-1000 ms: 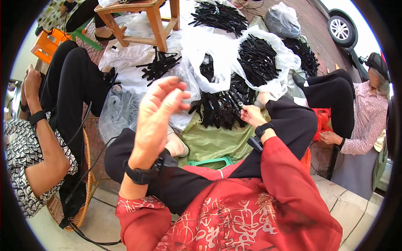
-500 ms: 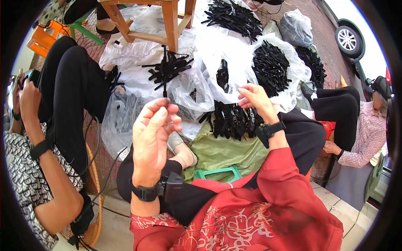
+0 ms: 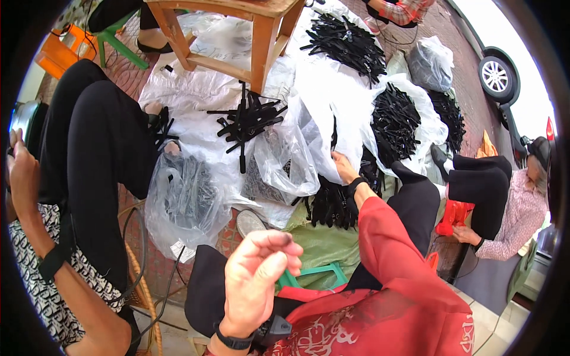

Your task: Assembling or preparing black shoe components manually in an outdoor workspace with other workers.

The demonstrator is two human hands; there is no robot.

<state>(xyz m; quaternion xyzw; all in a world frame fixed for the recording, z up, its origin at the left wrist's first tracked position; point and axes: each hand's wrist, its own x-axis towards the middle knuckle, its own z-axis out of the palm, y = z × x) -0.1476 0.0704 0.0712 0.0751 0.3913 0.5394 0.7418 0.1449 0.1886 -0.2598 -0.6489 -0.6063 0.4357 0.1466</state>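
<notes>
My left hand is raised above my lap, fingers curled in toward the thumb. A small dark spot shows at its fingertips, too small to name. My right hand reaches forward and grips the lower edge of a white plastic bag. Under that hand hang bundled black straps, partly hidden by the bag and my arm. Left of the bag, a clear plastic bag holds small dark pieces. Behind it lies a loose pile of black straps.
A wooden stool stands at the far side. More black strap heaps lie to the right. A filled clear bag sits at the left. A green plastic stool is by my lap. Other people sit on both sides; a car wheel is beyond.
My right hand has moved forward and left onto the white bag and taken hold of it. My left hand has come down and rightward, closer to my lap. The view has shifted slightly.
</notes>
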